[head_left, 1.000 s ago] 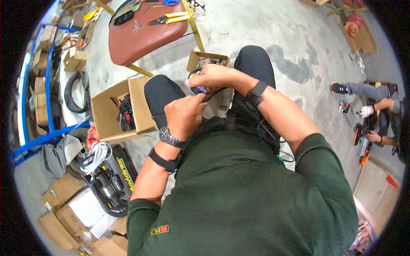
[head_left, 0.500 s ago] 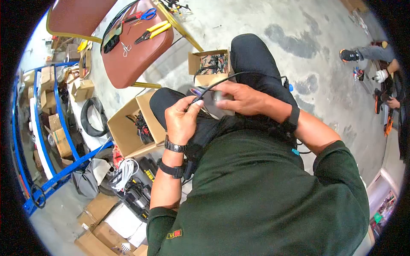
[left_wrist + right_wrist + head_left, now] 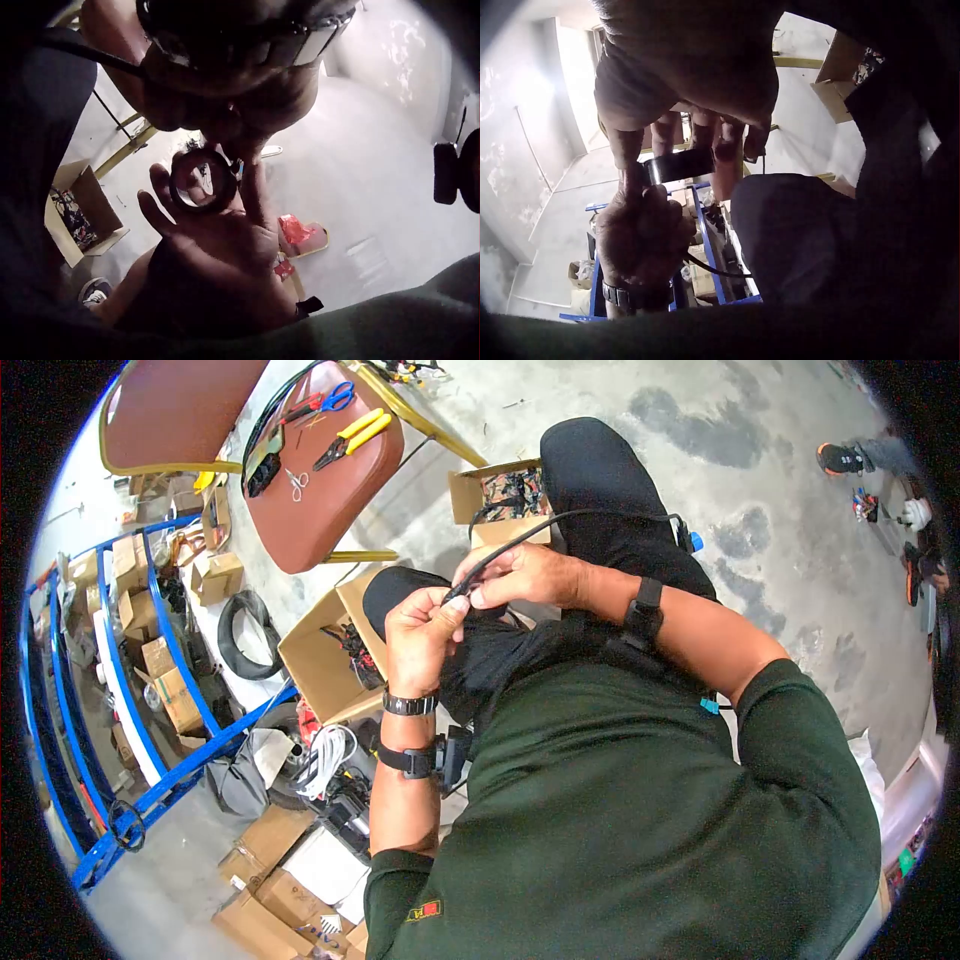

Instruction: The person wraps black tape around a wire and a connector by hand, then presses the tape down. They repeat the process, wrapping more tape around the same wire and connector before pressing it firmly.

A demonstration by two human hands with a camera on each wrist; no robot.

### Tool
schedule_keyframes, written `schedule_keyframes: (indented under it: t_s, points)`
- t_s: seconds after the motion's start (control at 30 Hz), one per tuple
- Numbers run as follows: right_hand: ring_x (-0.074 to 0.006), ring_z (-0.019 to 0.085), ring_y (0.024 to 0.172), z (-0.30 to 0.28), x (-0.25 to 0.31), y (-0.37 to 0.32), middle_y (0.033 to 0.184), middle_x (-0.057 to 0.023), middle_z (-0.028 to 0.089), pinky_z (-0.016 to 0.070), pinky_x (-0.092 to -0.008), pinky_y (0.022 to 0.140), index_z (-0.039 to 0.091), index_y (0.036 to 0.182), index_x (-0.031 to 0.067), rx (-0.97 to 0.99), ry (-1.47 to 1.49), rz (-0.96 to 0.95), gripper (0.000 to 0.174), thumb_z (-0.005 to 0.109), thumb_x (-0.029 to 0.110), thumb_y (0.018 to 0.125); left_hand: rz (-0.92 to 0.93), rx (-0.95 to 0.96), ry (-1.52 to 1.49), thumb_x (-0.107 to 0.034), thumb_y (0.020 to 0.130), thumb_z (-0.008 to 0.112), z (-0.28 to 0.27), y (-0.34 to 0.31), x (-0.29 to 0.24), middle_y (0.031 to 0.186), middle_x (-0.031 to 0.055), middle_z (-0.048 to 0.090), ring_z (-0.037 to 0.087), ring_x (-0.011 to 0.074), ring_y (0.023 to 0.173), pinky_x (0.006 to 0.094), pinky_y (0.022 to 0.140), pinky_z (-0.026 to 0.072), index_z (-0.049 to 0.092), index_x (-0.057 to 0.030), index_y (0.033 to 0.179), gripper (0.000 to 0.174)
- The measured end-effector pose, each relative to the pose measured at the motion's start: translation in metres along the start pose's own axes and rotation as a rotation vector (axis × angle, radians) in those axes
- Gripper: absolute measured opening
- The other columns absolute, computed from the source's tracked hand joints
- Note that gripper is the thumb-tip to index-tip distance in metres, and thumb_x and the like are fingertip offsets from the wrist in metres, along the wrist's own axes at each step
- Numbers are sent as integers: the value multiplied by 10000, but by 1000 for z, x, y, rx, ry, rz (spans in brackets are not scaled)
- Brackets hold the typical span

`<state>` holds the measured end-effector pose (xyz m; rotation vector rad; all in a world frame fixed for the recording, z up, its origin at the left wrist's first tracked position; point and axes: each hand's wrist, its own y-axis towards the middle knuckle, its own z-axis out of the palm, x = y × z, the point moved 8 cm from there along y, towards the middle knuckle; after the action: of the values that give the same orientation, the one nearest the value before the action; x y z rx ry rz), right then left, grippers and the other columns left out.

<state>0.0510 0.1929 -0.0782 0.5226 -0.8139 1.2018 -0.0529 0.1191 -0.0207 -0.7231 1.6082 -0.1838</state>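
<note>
In the head view my left hand (image 3: 418, 638) pinches a black cable (image 3: 570, 515) between thumb and fingers, near its end. The cable runs over the right hand and across the right thigh. Close beside it, the right hand (image 3: 540, 575) has its thumb near the left fingertips. A roll of black tape (image 3: 681, 166) sits in the right hand's fingers in the right wrist view. From the left wrist view the same tape roll (image 3: 201, 206) appears as a dark ring against the right hand's fingers.
A brown chair (image 3: 325, 510) ahead carries yellow-handled pliers (image 3: 352, 440), small scissors (image 3: 297, 484) and blue-handled scissors (image 3: 340, 397). Cardboard boxes with small parts stand by the knees, one near the left knee (image 3: 325, 670), one ahead (image 3: 490, 532). Blue shelving (image 3: 180, 765) lies left.
The right hand first moved right, away from the left hand, with the tape roll, then came back beside it. The cable now stretches over the right thigh. The head view has turned.
</note>
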Motion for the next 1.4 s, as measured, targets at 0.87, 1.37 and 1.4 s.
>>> schedule_keyframes:
  t_s: [0.87, 1.37, 1.4]
  points:
    - [-89, 580, 833, -11, -2, -4, 876, 0, 647, 471, -274, 777, 655, 990, 22, -40, -230, -56, 125, 596, 67, 889, -88, 116, -254, -56, 857, 730, 10, 8, 14, 674, -26, 605, 447, 32, 510, 183, 451, 314, 709, -11, 992, 144]
    - [-120, 596, 644, -19, -16, -5, 766, -40, 644, 489, -301, 585, 665, 1051, -27, -110, -247, 17, 297, 592, 191, 864, 135, -189, -135, -24, 854, 715, -5, 8, 3, 798, 20, 689, 523, 60, 568, 193, 514, 380, 702, 29, 1023, 178]
    - [-122, 597, 652, -16, -11, -9, 777, -45, 646, 491, -300, 591, 668, 1045, -23, -105, -212, 56, 288, 594, 187, 863, 133, -199, -146, -23, 848, 722, -5, 8, 3, 779, 9, 676, 511, 53, 568, 191, 511, 371, 709, 22, 1004, 163]
